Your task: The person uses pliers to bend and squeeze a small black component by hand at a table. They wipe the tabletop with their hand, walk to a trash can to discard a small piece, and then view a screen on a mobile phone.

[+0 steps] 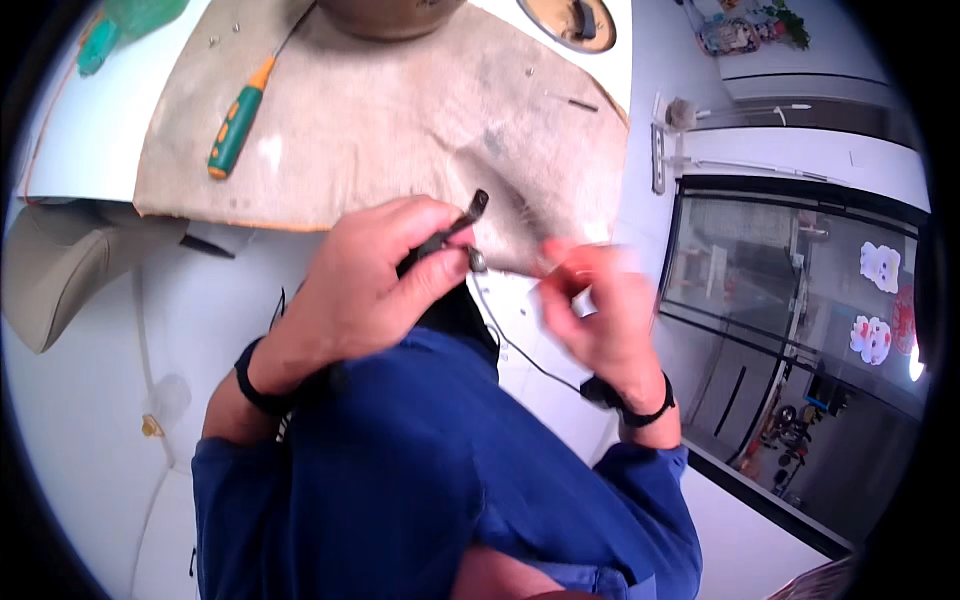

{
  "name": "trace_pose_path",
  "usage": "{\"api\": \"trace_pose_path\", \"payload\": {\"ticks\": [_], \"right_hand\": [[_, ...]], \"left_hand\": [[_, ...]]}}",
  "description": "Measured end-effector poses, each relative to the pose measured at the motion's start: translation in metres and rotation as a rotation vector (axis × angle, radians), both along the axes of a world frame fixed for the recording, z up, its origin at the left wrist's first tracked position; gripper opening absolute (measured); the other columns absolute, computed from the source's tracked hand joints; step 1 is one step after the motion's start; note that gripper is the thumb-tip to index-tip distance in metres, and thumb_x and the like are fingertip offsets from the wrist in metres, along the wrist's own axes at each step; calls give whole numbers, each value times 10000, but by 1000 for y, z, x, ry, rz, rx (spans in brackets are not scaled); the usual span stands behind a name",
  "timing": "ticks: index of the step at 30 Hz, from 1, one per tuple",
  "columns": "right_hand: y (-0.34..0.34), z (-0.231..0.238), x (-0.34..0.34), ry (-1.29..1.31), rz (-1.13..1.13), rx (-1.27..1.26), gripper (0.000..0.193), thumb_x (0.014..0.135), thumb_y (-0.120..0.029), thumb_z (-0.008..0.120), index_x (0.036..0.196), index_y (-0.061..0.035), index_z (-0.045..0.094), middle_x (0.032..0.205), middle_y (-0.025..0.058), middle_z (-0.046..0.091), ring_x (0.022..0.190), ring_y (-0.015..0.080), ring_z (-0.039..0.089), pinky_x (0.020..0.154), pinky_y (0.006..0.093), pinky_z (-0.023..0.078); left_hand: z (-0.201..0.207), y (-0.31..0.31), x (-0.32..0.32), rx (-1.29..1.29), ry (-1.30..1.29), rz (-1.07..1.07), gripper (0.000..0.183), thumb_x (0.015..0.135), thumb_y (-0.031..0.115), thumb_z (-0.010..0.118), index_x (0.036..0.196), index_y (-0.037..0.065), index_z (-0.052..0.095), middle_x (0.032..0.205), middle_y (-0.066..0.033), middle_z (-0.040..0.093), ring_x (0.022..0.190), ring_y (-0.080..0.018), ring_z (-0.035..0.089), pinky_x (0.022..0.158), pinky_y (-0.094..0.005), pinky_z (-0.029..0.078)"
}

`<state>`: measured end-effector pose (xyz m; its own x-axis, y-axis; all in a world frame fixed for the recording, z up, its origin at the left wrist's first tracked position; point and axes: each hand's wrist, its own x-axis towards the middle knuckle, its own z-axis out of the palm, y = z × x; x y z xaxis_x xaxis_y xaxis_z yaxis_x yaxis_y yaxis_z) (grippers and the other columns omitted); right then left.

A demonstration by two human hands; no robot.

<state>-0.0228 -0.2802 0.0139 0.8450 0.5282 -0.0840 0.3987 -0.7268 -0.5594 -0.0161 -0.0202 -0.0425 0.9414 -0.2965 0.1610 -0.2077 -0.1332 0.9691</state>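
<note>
My left hand (365, 275) pinches a dark, narrow curved part (476, 207) between thumb and fingers, its bent end sticking up past the fingertips. A small metallic bit (476, 260) shows beside the thumb tip. To the right, my right hand (610, 310) is smeared by motion, its thumb and fingers curled toward each other. A reddish blur (572, 268) lies at those fingers; its kind cannot be made out. Both hands are over the near edge of a beige cloth (350, 130). On it, a green and orange screwdriver (238, 125) lies at the left.
A brown rounded pot (390, 15) stands at the cloth's far edge, with a round lid (572, 22) to its right. Tiny metal pieces (213, 41) and a thin dark tool (582, 105) lie on the cloth. A beige chair (70, 260) is at left, a glass-panelled door (740, 270) at right.
</note>
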Motion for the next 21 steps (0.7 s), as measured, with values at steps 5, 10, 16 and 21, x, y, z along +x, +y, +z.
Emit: {"api": "trace_pose_path", "payload": {"ticks": [5,10,16,21], "right_hand": [[2,4,-11,-348,-403,644,382,820,86,726,1052,-25,444,746,104,626,585,143,639,532,254,507],[-7,0,1,-190,-308,307,303,820,-6,784,971,-53,525,755,65,657,594,142,642,559,272,506],[-6,-19,1,-31,-179,109,287,810,17,787,956,-31,545,645,71,629,615,115,664,553,299,503],[-12,-11,17,-502,-248,432,336,793,43,772,1009,-14,520,761,48,648,577,95,588,490,241,446]], "left_hand": [[2,2,-4,-46,60,-16,166,984,145,653,1040,-11,652,876,-88,654,797,-158,610,732,-293,487],[-6,3,2,-31,120,2,124,962,90,641,1033,-11,654,871,-78,651,802,-138,600,739,-283,487],[-14,-6,11,-47,81,1,149,964,86,634,1054,-32,655,884,-85,665,826,-141,617,754,-304,500],[-3,-7,23,-31,-64,26,140,994,134,647,1034,0,660,848,-35,631,777,-116,576,734,-268,482]]}}
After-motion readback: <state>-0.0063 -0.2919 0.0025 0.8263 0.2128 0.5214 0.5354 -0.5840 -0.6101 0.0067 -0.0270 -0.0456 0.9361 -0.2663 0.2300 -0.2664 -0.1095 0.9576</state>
